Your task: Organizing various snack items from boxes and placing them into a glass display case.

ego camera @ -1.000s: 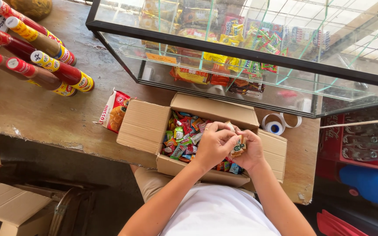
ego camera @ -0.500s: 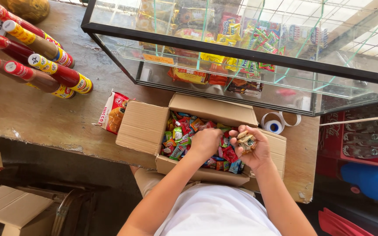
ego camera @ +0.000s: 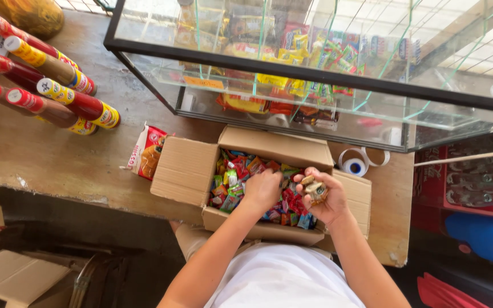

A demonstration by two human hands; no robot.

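— Where are the small bright foil-wrapped candies?
— Loose in the open brown cardboard box on the counter. Left hand digs in, grip hidden; right hand cups several.
— Handling?
— Probably light, slippery; scoop them.

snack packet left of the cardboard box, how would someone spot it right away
Start at the glass display case on the wooden counter, then drop to the open cardboard box in front of it. The snack packet lies flat against the box's left flap: red and white, unlike the upright bottles farther left.
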